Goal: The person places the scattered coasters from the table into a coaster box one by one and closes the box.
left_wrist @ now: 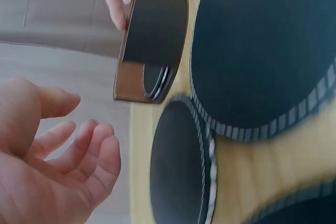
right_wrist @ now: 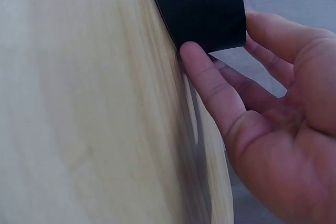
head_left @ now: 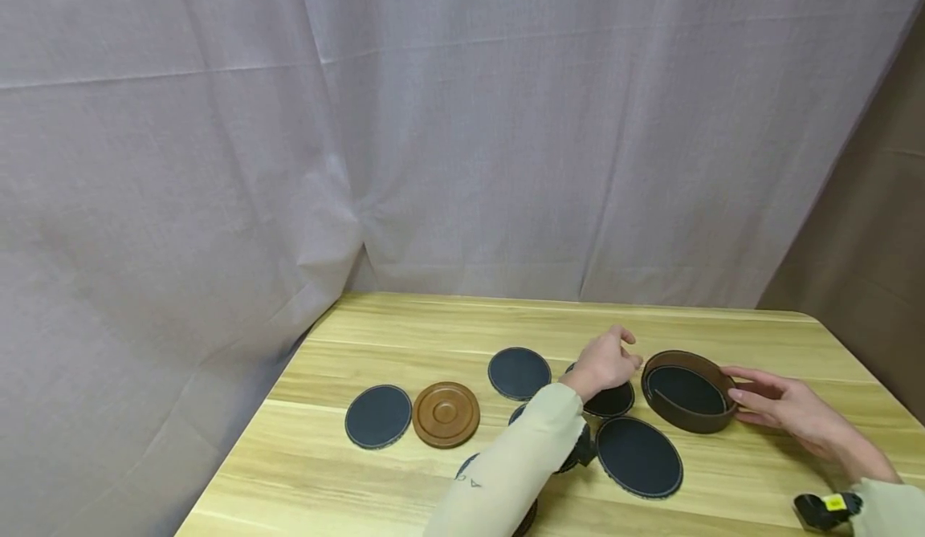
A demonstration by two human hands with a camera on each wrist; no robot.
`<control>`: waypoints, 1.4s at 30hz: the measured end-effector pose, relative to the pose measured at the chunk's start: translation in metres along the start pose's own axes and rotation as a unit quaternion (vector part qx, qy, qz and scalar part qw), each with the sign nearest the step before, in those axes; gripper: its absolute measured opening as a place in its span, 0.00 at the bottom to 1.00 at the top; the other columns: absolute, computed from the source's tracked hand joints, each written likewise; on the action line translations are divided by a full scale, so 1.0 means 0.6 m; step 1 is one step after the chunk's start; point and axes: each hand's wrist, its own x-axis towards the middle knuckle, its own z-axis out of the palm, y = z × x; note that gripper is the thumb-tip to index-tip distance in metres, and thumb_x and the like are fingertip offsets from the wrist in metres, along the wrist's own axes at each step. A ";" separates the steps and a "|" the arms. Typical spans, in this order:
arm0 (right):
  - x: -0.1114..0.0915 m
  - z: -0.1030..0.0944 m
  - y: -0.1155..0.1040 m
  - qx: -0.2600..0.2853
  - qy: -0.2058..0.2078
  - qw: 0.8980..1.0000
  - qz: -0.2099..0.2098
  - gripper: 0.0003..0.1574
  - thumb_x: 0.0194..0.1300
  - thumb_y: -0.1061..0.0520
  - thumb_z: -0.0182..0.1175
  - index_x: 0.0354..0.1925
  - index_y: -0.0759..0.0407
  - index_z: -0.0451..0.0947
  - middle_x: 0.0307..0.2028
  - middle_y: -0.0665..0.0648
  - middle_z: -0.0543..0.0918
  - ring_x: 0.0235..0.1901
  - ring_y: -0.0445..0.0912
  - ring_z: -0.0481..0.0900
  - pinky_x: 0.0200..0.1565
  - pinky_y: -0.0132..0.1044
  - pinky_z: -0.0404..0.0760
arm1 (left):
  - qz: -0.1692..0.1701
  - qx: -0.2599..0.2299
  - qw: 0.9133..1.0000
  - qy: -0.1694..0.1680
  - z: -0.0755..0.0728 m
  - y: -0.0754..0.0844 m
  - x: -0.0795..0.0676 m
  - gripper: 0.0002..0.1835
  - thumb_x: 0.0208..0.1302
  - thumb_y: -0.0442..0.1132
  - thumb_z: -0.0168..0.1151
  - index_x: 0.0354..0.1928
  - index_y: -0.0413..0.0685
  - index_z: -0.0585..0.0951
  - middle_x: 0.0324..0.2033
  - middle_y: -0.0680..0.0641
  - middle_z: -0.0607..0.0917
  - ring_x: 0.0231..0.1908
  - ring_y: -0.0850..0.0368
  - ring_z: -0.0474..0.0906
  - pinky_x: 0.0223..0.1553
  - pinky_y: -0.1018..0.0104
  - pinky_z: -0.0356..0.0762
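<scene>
My right hand [head_left: 798,415] grips the near right wall of a round brown coaster holder [head_left: 686,419], its thumb and fingers at the rim. Inside the holder lies a dark round coaster [head_left: 694,391]; the left wrist view shows coaster edges [left_wrist: 156,82] through the gap in its wall. The left hand [head_left: 603,362] hovers just left of the holder, fingers loosely bent and nothing between them. Below that hand is a black stitched coaster [head_left: 610,402], partly hidden by it. Another black coaster [head_left: 639,457] lies in front of the holder.
Further left on the wooden table [head_left: 289,473] lie a brown wooden disc [head_left: 446,414] with a ringed centre and two black coasters, one far left [head_left: 378,416], one behind [head_left: 519,373]. My left sleeve [head_left: 506,473] covers parts of several more. A grey curtain [head_left: 470,160] hangs behind.
</scene>
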 end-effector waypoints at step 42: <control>-0.012 -0.002 0.003 0.017 -0.003 1.000 -0.011 0.27 0.74 0.62 0.52 0.69 0.52 0.68 0.49 0.25 0.75 0.47 0.27 0.79 0.46 0.34 0.84 | -0.008 0.200 0.977 -0.069 -0.174 -0.181 -0.053 0.27 0.66 0.54 0.63 0.64 0.55 0.70 0.58 0.44 0.74 0.60 0.48 0.69 0.55 0.58 0.74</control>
